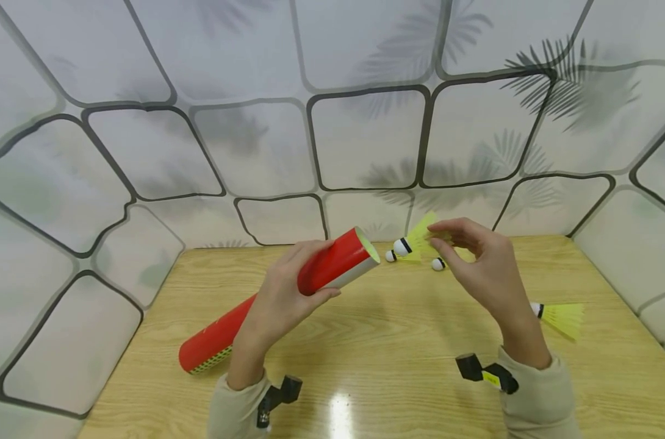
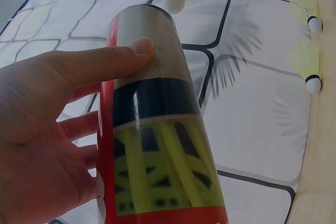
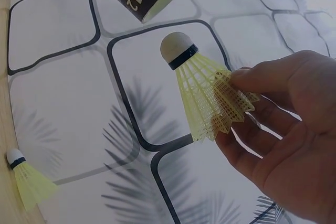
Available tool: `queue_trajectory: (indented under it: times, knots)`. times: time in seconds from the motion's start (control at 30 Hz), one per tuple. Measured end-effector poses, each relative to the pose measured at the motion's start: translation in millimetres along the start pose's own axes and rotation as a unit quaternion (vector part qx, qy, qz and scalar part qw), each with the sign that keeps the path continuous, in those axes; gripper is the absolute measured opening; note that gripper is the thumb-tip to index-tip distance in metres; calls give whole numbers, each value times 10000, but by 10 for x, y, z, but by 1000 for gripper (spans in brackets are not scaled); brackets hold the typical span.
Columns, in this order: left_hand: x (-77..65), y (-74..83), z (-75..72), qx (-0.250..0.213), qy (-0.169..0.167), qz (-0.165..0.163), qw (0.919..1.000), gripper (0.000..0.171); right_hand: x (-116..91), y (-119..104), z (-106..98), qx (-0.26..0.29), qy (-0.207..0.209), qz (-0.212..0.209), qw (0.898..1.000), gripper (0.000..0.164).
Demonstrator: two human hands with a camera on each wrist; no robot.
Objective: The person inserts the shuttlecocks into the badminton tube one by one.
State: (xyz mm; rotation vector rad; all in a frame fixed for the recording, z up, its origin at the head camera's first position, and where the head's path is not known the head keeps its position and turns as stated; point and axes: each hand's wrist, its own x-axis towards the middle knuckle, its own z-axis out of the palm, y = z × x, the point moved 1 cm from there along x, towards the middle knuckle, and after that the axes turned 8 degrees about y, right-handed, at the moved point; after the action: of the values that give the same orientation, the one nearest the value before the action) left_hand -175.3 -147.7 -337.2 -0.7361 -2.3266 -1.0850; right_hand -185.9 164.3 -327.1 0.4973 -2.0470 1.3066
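Observation:
A long red shuttlecock tube (image 1: pixel 340 259) slants up to the right, gripped near its top by my left hand (image 1: pixel 280 299). Its open mouth faces right, showing a pale inside. The left thumb lies along the tube's silver band in the left wrist view. My right hand (image 1: pixel 483 262) pinches a yellow shuttlecock (image 3: pixel 210 95) by its skirt edge, between thumb and fingers. The shuttlecock's white cork points toward the tube mouth, a short gap apart from it in the head view.
Behind the held shuttlecock, two more shuttlecocks (image 1: pixel 390 256) (image 2: pixel 313 84) lie near the table's back edge. Another shuttlecock (image 1: pixel 563 317) lies right of the right wrist. A patterned cloth wall (image 1: pixel 365 140) rises behind and beside the wooden table (image 1: pixel 376 360).

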Motion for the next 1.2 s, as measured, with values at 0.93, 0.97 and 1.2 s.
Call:
queue_trajectory:
  times: [0.93,0.97,1.2]
  knots:
    - [-1,24,47,47,-67,45,10000,72,-43,-189,287,670,43,-517,9964,30]
    - [-1,24,51,47,-76,43,10000,72,-45,-191,299,624,39,-536,9966,30]
    - [1,31,61,46,-108,76,9999,72,-69,-205,383,508,12,-683,9964,30]
